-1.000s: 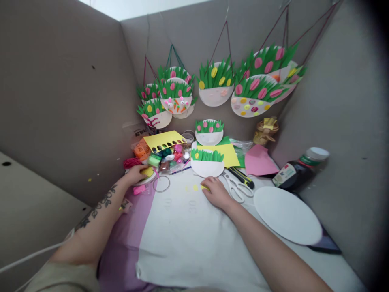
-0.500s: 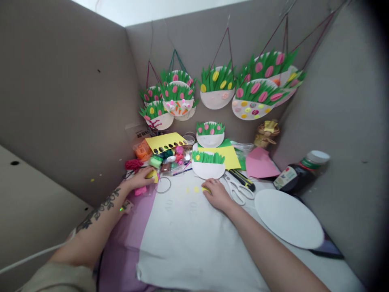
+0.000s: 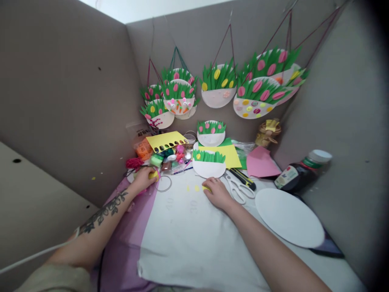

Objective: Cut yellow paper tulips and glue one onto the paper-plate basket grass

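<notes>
On the left of the cloth, my left hand (image 3: 143,178) is closed around a small yellow object (image 3: 154,175) with a bit of pink beside it; its kind is unclear. A thin ring (image 3: 163,183) lies just right of those fingers. My right hand (image 3: 217,192) rests low on the white cloth, fingers bent over a small yellow paper piece (image 3: 206,189) that is partly covered. Small yellow cut-outs (image 3: 197,188) lie left of it. Directly beyond is a folded paper-plate basket (image 3: 209,169) with green paper grass and one yellow oval.
White scissors (image 3: 238,189) and a utility knife (image 3: 243,178) lie right of my right hand. Farther right are a white paper plate (image 3: 288,217) and a dark bottle (image 3: 304,171). Clay packets (image 3: 166,165) crowd the back left. Finished plate baskets (image 3: 219,98) hang along the grey wall.
My left hand has shifted slightly, and its forearm now hides most of the small device with the green light. My right hand stays in place. The view has moved a little.
</notes>
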`<control>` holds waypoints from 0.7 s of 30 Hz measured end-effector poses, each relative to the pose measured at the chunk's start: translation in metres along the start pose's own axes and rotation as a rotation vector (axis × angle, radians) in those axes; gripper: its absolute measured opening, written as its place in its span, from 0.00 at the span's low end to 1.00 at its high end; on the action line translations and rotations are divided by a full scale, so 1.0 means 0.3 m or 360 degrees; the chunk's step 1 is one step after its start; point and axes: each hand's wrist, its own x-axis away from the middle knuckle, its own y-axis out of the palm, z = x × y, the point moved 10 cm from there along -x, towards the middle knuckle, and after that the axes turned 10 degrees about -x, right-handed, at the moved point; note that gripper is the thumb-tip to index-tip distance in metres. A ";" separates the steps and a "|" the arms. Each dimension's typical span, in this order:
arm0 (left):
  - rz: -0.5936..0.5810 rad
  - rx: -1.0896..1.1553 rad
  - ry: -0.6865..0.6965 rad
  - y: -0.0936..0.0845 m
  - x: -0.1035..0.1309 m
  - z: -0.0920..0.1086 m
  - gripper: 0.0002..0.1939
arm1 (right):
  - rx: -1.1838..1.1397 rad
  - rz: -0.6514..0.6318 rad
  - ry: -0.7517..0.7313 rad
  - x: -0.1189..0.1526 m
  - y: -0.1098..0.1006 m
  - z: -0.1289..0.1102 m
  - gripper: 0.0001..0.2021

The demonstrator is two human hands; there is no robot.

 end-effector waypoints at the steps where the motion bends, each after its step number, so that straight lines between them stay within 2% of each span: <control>1: 0.0016 -0.0011 -0.0010 -0.007 0.006 0.004 0.18 | 0.0003 -0.0002 0.0002 -0.001 0.001 0.000 0.10; 6: 0.0041 -0.0111 0.0067 -0.045 0.026 0.064 0.13 | 0.0023 -0.0015 -0.0003 -0.003 0.005 0.000 0.10; 11: -0.0006 -0.0284 0.0083 -0.055 0.032 0.100 0.07 | 0.0011 0.0000 -0.0002 0.000 -0.001 -0.002 0.10; 16: 0.0052 -0.0423 0.0188 -0.053 0.050 0.130 0.08 | 0.0017 -0.0004 -0.0013 0.000 0.002 -0.001 0.10; 21: 0.0067 -0.0417 0.0215 -0.055 0.065 0.141 0.11 | 0.0001 0.0015 -0.0016 0.000 0.000 0.000 0.10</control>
